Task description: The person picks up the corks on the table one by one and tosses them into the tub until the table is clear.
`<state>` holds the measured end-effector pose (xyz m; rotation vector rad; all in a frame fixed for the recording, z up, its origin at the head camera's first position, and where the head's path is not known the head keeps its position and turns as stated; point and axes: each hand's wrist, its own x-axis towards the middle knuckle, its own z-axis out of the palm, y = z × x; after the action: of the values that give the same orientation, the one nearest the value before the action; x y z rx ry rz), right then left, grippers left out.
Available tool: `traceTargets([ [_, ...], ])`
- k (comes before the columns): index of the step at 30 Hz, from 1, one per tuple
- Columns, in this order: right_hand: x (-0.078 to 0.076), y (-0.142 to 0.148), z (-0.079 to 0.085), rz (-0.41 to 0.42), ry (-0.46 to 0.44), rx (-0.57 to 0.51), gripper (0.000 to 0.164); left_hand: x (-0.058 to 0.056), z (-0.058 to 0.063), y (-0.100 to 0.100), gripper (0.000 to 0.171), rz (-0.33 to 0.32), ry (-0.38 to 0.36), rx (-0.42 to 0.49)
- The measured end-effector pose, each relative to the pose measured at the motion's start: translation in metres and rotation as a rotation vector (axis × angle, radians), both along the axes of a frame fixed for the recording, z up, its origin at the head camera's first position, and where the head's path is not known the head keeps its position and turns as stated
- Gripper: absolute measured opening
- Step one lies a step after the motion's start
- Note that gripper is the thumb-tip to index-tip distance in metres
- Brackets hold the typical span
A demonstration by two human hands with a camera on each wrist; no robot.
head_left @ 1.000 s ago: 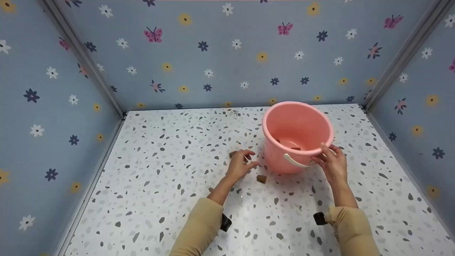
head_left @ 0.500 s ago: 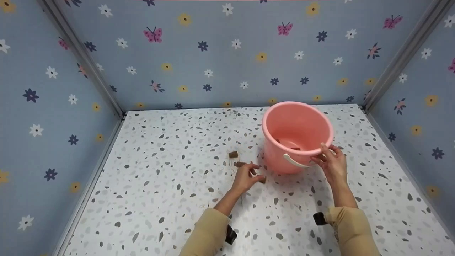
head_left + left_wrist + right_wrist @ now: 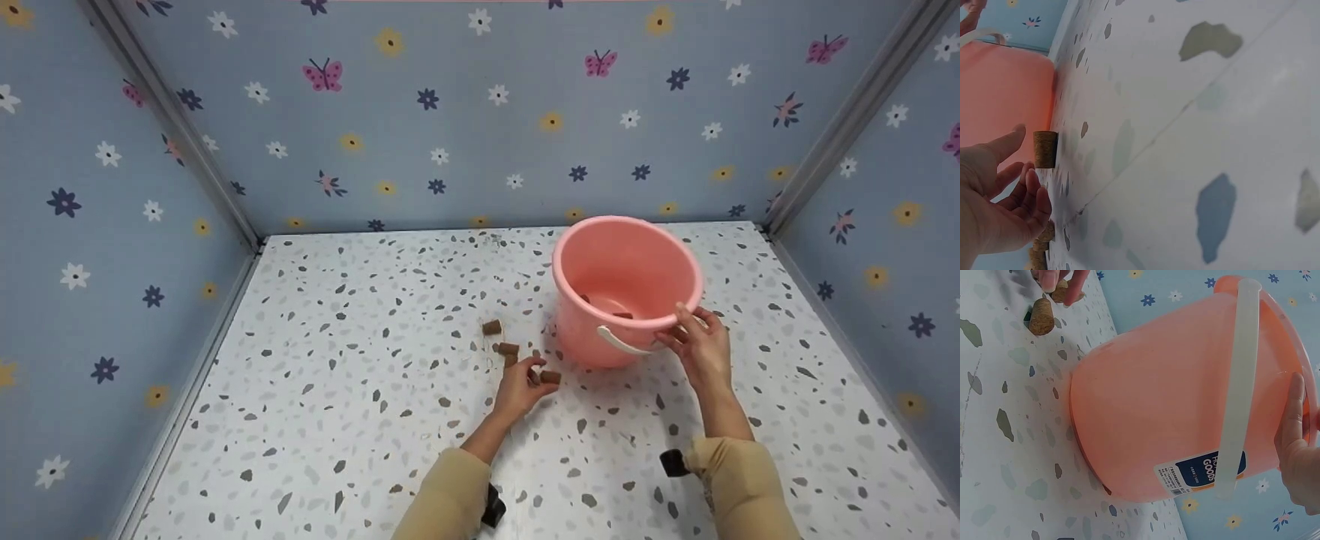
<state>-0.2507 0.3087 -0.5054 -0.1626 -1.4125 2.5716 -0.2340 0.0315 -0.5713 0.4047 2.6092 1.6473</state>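
A pink bucket (image 3: 607,341) with a white handle (image 3: 1240,382) stands upright on the speckled tabletop. At its rim, my right hand (image 3: 703,349) grips the near right edge between thumb and fingers. My left hand (image 3: 520,390) is low over the table just left of the bucket, thumb and fingers spread around a brown cork (image 3: 1045,149) without pinching it. Beyond that hand lie more corks: one (image 3: 508,349) near the fingers, partly overlapping another, and one (image 3: 491,327) farther back. Inside the bucket, a few brown pieces (image 3: 622,315) show at the bottom.
Flowered blue panels (image 3: 480,112) wall in the back and both sides of the white speckled tabletop (image 3: 337,390). Thin straw-like strands (image 3: 486,345) lie by the farther corks. A printed label (image 3: 1199,471) is on the bucket's side.
My left hand has moved toward me and slightly right, from beside the farther corks to the cork nearest the bucket, uncovering the others. My right hand stays on the rim.
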Motion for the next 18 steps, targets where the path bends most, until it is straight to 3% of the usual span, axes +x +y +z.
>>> traceTargets([
  [2,0.004,-0.005,0.007,-0.012,-0.015,0.026,0.046,0.0,-0.002,0.001,0.041,0.004,-0.004,-0.004],
  [9,0.016,-0.023,0.035,-0.045,-0.063,0.011,0.03,-0.001,-0.003,0.006,0.039,0.03,-0.029,-0.066],
  [10,0.016,-0.024,0.036,-0.05,-0.071,0.007,0.029,-0.001,-0.003,0.006,0.039,0.034,-0.039,-0.071],
  [11,0.008,-0.015,0.023,-0.02,-0.047,-0.039,0.029,-0.001,-0.003,0.007,0.038,0.04,-0.043,-0.077],
  [17,0.008,-0.014,0.025,-0.018,-0.082,-0.04,0.029,-0.002,-0.005,0.009,0.034,0.064,-0.057,-0.118],
  [18,0.017,-0.023,0.04,-0.04,-0.11,-0.009,0.028,-0.002,-0.005,0.009,0.033,0.066,-0.056,-0.123],
])
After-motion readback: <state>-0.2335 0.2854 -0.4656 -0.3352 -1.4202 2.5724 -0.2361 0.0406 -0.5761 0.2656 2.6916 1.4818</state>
